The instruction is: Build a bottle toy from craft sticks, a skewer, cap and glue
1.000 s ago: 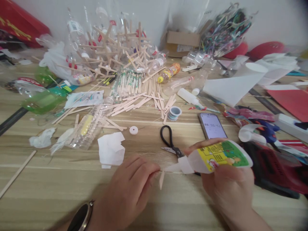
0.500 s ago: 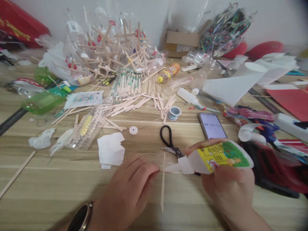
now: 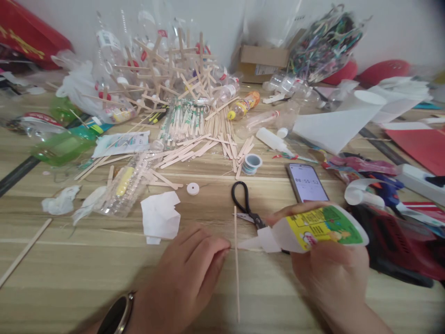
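Observation:
A glue bottle (image 3: 320, 227) with a yellow and green label lies sideways in my right hand (image 3: 330, 269), whose fingers wrap round it. Its white nozzle points left, touching or very near a thin wooden stick (image 3: 237, 269) that runs upright in the view. Left of that stick, my left hand (image 3: 194, 269) is closed, thumb and fingertips pinched on a thin stick, most of which the hand hides. Black-handled scissors (image 3: 257, 221) lie just beyond the nozzle, partly covered by the bottle.
A phone (image 3: 308, 182) showing a timer lies behind my right hand. Torn white paper (image 3: 160, 217), a small white spool (image 3: 192, 188) and a blue spool (image 3: 251, 163) are on the table (image 3: 79, 278). Farther back are piled sticks (image 3: 187, 153) and plastic bottles. A red tool (image 3: 399, 246) sits right.
The upright thin stick has turned about its length, looks narrower, and spans farther up and down. Both hands and the glue bottle have hardly moved.

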Demonstrator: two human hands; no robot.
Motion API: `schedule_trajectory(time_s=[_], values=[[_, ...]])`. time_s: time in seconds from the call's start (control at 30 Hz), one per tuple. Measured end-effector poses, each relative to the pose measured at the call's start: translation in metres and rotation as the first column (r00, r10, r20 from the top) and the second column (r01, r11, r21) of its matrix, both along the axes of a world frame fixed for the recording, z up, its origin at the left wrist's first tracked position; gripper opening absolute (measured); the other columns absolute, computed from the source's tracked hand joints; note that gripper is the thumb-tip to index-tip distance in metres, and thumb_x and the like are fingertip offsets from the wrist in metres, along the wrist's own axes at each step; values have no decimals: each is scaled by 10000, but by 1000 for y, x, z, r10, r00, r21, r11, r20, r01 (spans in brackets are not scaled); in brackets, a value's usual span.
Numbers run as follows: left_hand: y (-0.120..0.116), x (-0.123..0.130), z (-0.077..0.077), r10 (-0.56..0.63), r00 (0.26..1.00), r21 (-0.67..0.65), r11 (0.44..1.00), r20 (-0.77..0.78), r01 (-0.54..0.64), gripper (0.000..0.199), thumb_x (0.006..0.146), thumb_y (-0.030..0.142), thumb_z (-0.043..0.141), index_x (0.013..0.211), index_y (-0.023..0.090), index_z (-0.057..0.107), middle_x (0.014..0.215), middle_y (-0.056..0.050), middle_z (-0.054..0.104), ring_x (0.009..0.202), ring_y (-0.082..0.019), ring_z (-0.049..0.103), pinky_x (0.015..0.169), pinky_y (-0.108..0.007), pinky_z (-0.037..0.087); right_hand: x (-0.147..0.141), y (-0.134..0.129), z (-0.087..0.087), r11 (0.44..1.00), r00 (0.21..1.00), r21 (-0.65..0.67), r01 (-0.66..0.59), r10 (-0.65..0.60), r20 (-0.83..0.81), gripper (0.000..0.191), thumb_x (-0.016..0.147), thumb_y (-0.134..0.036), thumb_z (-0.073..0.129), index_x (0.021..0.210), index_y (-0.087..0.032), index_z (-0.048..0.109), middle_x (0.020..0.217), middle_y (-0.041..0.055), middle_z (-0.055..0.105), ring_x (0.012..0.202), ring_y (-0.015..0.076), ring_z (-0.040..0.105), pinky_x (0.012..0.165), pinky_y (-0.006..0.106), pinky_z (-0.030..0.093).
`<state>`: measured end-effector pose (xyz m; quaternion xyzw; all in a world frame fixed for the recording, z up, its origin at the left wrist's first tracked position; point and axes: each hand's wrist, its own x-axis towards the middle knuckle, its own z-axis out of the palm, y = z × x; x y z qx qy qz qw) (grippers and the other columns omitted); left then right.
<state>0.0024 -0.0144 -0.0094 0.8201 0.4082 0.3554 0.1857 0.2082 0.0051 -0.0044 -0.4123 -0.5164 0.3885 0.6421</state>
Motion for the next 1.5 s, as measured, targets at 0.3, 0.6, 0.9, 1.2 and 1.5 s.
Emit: schedule_trajectory(time_s=[0.3,0.6,0.9,1.2,1.5], values=[[1,1,2,2,1000,1,1000,7,-2,121,926,90,486,906,174,571,764,3,615,734,-137,558,687,-247,455,-1,0,3,1000,1000,-12,6,-6,-26,175,770,-401,736,912,-309,694,756,4,725,635,208,679,474,295,545],[0,0,1,-12,1000,-28,1000,16,13,139,920,70,486,921,180,571,794,-4,631,755,-144,566,703,-256,456,0,-1,3,1000,1000,-16,11,-11,8,187,769,-431,724,909,-312,690,766,29,725,633,243,678,469,341,545],[0,0,-1,-6,1000,-31,999,10,6,137,925,74,483,923,188,559,817,-6,643,775,-146,579,723,-260,460,0,-1,3,1000,1000,-13,-6,6,9,207,760,-440,728,905,-298,690,771,23,735,620,224,673,448,313,519],[3,1,4,2,1000,45,999,10,-3,151,930,96,458,929,190,577,772,-1,640,732,-141,586,679,-247,483,4,-1,-2,999,999,-2,-34,34,32,242,780,-471,694,948,-296,687,789,51,737,649,272,690,443,361,529],[0,0,-4,0,1000,-3,1000,6,0,110,915,110,512,962,189,573,792,-25,642,762,-180,593,702,-307,490,1,-3,0,998,999,48,-36,37,-9,352,731,-551,734,964,-292,685,766,33,716,648,247,695,488,356,573]])
